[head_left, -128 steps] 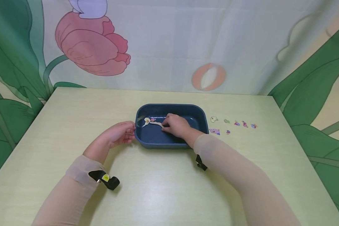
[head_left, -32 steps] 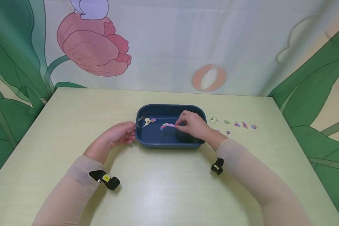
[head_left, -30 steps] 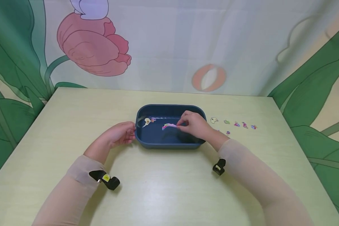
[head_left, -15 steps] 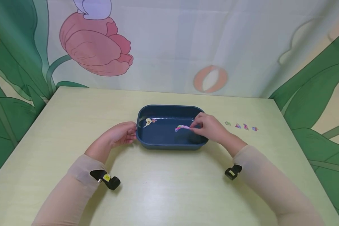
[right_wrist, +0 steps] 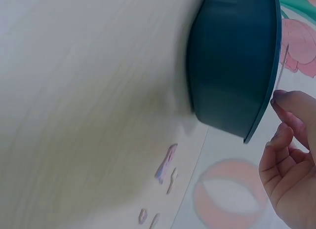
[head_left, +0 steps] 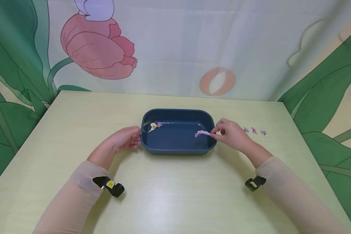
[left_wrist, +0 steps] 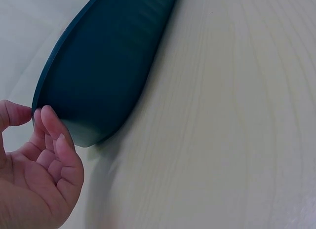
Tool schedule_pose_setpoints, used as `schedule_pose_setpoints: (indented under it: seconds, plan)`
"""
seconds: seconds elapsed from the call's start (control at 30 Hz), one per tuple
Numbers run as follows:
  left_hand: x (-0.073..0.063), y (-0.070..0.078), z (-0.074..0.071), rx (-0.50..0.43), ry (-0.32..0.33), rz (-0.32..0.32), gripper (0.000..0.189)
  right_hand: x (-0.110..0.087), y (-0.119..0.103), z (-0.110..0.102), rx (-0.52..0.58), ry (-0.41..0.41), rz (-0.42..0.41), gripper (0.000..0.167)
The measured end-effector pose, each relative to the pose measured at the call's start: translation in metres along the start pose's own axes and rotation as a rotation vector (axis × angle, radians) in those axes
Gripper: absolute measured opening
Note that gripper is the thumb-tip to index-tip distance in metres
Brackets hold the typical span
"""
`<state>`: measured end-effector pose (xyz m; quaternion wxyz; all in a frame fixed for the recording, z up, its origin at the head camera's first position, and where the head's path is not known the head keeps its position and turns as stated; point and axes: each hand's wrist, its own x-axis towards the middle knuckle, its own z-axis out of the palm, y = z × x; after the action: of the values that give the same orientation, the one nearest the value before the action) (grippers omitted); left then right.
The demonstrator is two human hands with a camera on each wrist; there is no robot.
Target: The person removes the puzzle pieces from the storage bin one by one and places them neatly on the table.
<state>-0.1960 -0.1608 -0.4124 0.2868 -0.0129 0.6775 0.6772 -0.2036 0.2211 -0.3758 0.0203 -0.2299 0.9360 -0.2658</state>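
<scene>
My left hand (head_left: 124,138) pinches the left rim of a dark blue rectangular basin (head_left: 175,152). In the left wrist view, the thumb and fingertips of that hand (left_wrist: 44,174) meet at the rim. Between thumb and forefinger, my right hand (head_left: 231,135) holds a pink, multicoloured sticker-like strip (head_left: 202,133) over the basin's right side. Edge-on in the right wrist view, the strip (right_wrist: 283,63) looks like a thin line above the rim. A cream cut-out (head_left: 153,126) and a small pink one (head_left: 159,124) lie inside the basin at its left.
Beyond my right hand, small colourful cut-outs (head_left: 253,130) lie on the pale wooden table (head_left: 163,195). The right wrist view shows several cut-outs (right_wrist: 167,162) beside the basin. A flower-printed curtain (head_left: 169,48) hangs behind the table.
Earlier my right hand was reaching down at a pale strip in the basin. It has since raised the strip, colourful side showing, and carried it right to the basin's right rim. My left hand stays put.
</scene>
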Motion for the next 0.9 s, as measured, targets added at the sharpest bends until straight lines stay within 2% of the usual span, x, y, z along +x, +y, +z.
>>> schedule_pose_setpoints:
  seconds: [0.27,0.9]
  plan:
    - [0.0,0.0,0.0,0.006,0.005,-0.002,0.011,-0.015,0.012,-0.006,0.017,0.026,0.022,0.007]
    - [0.0,-0.001,0.0,0.004,0.018,-0.011,0.01,-0.045,0.04,-0.027,-0.058,0.029,0.149,0.008]
